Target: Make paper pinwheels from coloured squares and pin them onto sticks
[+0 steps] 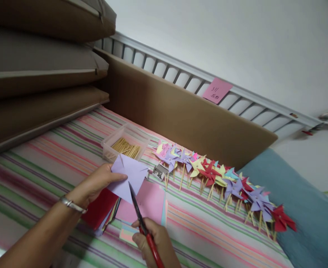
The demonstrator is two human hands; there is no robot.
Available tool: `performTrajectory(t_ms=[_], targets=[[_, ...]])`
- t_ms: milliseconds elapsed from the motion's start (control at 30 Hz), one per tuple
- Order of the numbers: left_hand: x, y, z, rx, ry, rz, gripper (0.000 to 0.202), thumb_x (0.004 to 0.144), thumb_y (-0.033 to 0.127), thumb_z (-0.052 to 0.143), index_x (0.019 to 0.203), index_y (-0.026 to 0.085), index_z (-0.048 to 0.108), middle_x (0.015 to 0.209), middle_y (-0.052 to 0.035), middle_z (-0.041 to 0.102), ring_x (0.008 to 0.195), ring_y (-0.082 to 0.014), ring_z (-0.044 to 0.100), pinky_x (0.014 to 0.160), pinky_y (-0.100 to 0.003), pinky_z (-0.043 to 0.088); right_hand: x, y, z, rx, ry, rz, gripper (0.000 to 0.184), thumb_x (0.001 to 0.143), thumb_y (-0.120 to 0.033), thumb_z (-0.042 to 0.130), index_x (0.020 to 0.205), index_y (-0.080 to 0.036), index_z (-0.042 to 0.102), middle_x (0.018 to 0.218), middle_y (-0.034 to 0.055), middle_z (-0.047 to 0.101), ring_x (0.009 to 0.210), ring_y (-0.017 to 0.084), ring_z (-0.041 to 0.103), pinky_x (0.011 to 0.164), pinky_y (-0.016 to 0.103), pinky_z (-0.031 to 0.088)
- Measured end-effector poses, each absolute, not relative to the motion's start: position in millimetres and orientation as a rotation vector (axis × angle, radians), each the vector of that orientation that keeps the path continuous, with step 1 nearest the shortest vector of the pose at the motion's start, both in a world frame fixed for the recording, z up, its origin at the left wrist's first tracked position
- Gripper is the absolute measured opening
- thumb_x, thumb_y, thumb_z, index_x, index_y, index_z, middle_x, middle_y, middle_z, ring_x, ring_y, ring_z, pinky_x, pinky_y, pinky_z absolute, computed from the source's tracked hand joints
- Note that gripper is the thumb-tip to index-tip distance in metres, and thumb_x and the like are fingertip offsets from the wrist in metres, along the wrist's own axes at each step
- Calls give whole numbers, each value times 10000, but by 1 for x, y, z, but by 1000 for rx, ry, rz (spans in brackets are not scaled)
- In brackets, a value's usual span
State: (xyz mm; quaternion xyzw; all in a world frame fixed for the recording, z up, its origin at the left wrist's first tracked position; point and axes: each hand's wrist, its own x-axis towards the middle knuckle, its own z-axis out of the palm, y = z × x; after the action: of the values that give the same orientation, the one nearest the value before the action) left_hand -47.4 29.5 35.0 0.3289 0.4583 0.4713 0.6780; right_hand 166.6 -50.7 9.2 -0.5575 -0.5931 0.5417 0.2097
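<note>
Pinched square lilac paper sheet [133,173] in left hand [104,178], above square pink paper [151,203] | clasped red-handled metal scissors [137,211] in right hand [161,240] | looked light, bendy, tear-prone where slit; wanted pinching mid-edge

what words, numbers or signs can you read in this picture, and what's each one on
"311", as best it reads: handwritten on the pink note on the white slatted frame.
A second handwritten line, below it on the same note: too small and blurred to read.
No other text is legible.
</note>
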Motion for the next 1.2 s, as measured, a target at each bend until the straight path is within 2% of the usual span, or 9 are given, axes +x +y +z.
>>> performTrajectory(t_ms=[200,400,533,667,767,933,1000,1100,1200], targets=[[-46,29,34,751,1086,1060,218,556,205,762,747,111,716,695,-82,742,596,-214,660,602,-301,511,165,-49,19,-1573,-1802,1390,257,731,-315,602,915,-142,647,562,-52,390,521,100,348,489,212,296],[-47,32,38,773,1159,1099,208,527,207,764,705,113,711,637,-62,726,566,-205,647,579,-288,499,183,-53,35,-1666,-1977,1273,338,708,-166,553,1028,-201,653,635,-34,496,532,104,425,520,204,344],[-53,33,40,784,1165,1095,233,530,221,755,730,110,709,660,-75,731,596,-224,656,613,-318,509,210,-50,39,-1564,-2021,1345,279,724,-212,574,991,-211,657,637,-23,561,552,119,476,537,207,374],[-42,27,40,846,1126,933,207,515,215,735,691,112,702,651,-67,727,581,-218,647,595,-309,499,222,-37,35,-1554,-1769,1154,317,768,-283,558,1066,-182,593,650,-19,547,584,134,499,576,234,403],[-20,17,37,992,1071,724,167,540,189,684,693,128,704,642,-44,724,562,-207,639,545,-275,469,217,-32,30,-1490,-1517,1098,385,792,-336,543,1144,-184,512,723,-15,544,553,118,471,543,239,401],[13,5,25,1180,1020,498,122,576,154,641,670,142,717,572,-26,700,506,-186,615,475,-236,416,202,-33,24,-1374,-1382,1181,417,677,-199,606,1086,-192,527,674,-57,453,527,88,419,489,204,363],[16,6,20,1151,984,510,105,591,169,664,676,145,720,571,-25,698,496,-173,608,472,-226,411,200,-33,23,-1391,-1343,1182,403,653,-161,597,1051,-192,543,646,-67,419,510,80,404,464,189,347],[18,9,19,1001,951,631,127,618,258,722,671,143,707,575,-31,691,510,-161,608,491,-219,426,201,-32,23,-1417,-1172,1126,389,675,-195,593,1058,-194,525,653,-63,420,480,75,414,421,179,341],[27,4,23,758,873,760,223,655,332,730,778,147,710,713,-66,729,652,-199,658,612,-267,496,200,-31,21,-1365,-1008,1096,412,720,-270,592,1109,-203,473,703,-42,472,475,89,456,394,187,367]])
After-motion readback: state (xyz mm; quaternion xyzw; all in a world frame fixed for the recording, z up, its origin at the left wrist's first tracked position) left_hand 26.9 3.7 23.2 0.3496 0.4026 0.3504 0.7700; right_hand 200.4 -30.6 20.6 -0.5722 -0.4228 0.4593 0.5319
